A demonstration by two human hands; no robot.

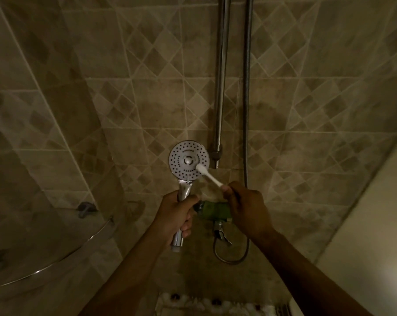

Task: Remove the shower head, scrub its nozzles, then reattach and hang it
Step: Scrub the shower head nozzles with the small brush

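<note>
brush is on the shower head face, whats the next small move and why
Probably sweep the toothbrush across the nozzle rings toward the far rim. Its bristles sit at the lower right of the shower head, so most holes lie beyond them. The left hand grips the handle; the right hand holds the brush.

Shower head (189, 161): glossy chrome handle, matt pale plastic face. Toothbrush (209, 176): white plastic. Riser rail (220, 83): polished metal. Wall tiles (129, 92): matt, mottled.
</note>
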